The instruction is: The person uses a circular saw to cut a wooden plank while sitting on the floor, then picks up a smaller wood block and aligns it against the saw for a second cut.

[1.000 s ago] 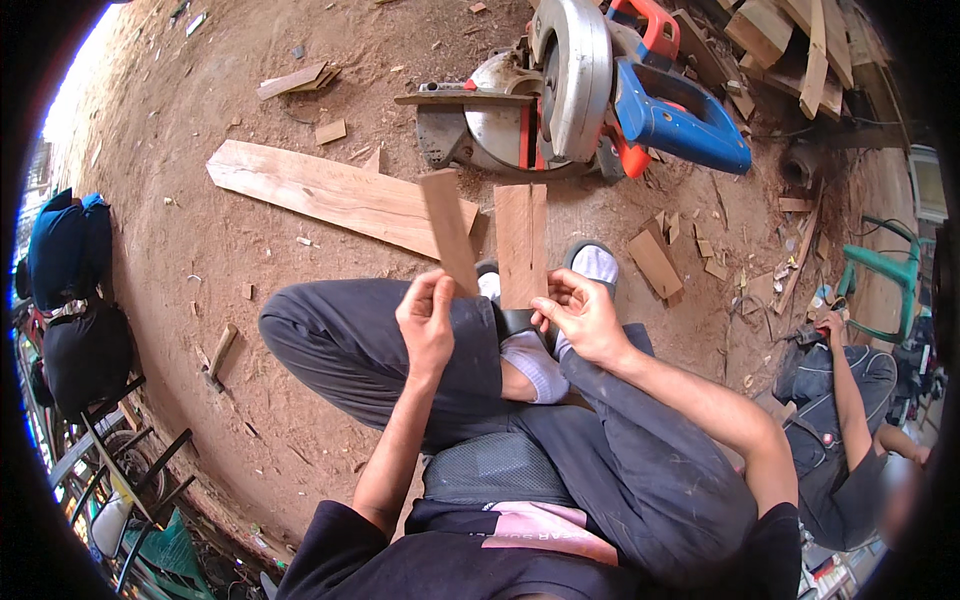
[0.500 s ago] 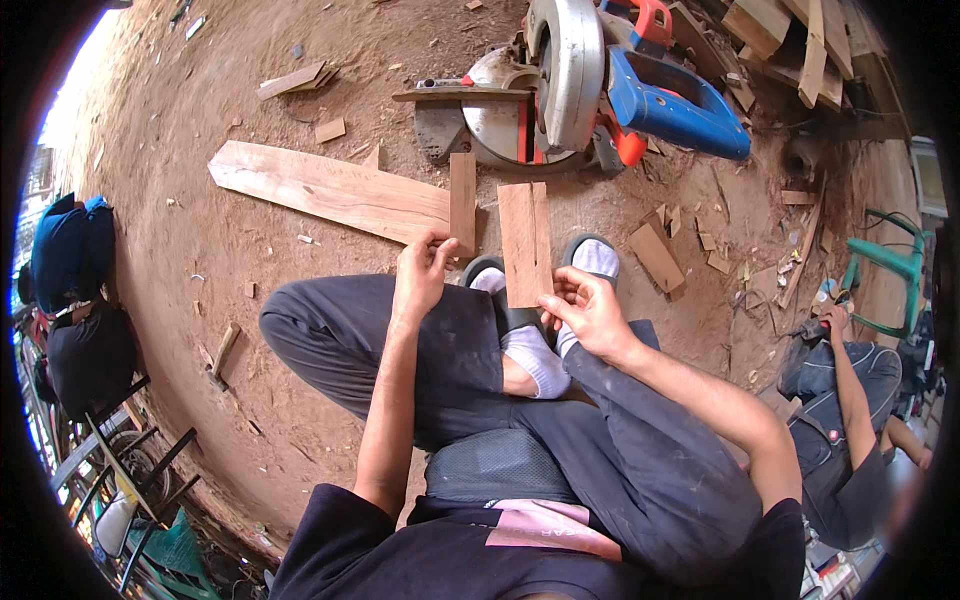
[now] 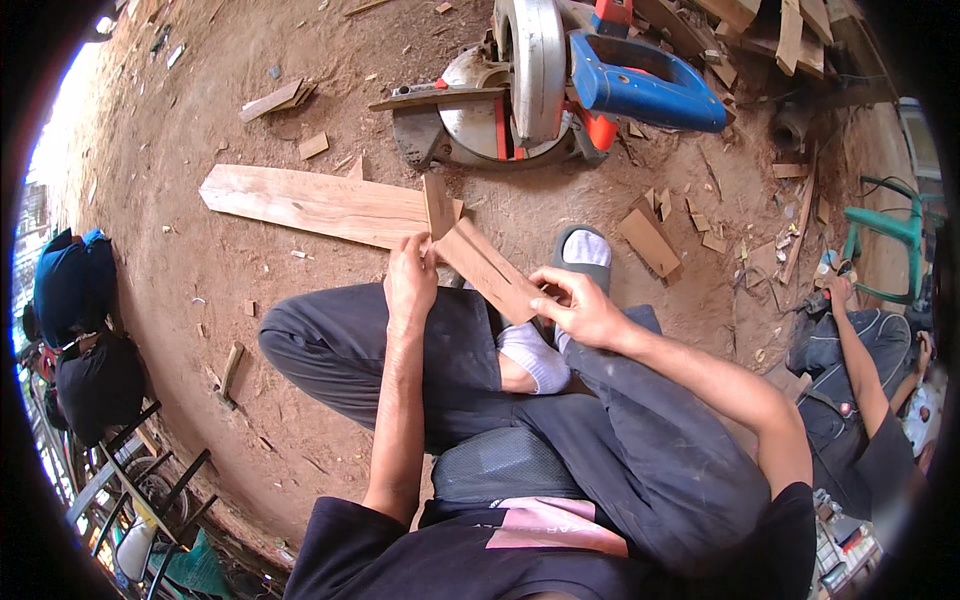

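We hold two short wooden offcuts above our lap: a flat board piece (image 3: pixel 490 268) pinched at its near end by our right hand (image 3: pixel 578 308), and a narrower strip (image 3: pixel 437 205) gripped by our left hand (image 3: pixel 411 280), the two meeting at an angle. They are not yet aligned or joined. Beyond lie a long plank (image 3: pixel 310 203) and a mitre saw (image 3: pixel 540 85) on dirt.

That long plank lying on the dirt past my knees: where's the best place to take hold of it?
Probably the long plank's bare left end. It lies flat on the dirt, and that end is free on both long edges, so a hand coming from above can pinch across its width. The right end sits behind the small wood pieces held by the left hand and right hand, near the miter saw.
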A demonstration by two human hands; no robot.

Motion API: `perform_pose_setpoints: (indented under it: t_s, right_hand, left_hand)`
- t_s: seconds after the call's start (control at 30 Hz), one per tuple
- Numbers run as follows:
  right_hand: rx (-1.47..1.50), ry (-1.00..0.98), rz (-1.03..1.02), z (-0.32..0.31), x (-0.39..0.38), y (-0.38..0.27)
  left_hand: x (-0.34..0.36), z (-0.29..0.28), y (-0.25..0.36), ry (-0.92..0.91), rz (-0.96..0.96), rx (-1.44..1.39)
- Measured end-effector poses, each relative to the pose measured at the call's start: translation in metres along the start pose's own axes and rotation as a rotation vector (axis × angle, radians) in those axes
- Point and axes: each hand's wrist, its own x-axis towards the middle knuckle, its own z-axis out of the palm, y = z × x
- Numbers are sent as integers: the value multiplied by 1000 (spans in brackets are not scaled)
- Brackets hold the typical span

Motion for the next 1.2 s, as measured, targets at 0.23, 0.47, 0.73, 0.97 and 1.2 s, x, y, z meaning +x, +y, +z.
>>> perform_pose_setpoints:
  t_s: [0.23,0.47,0.73,0.97,1.2]
  right_hand:
    - [-365,-57,-181,-42,11,-33]
    - [-266,17,-109,-49,17,-23]
    - [318,55,121,-32,20,-26]
    - [457,67,247,-18,20,2]
    - [436,-60,339,-1,17,12]
  left_hand:
    - [8,-22,8,-494,-134,-928]
    - [-4,-19,35,-713,96,-787]
    - [-13,-14,41,-846,-16,-803]
    - [-5,-8,35,-710,-80,-638]
    - [-7,-1,31,-666,-107,-844]
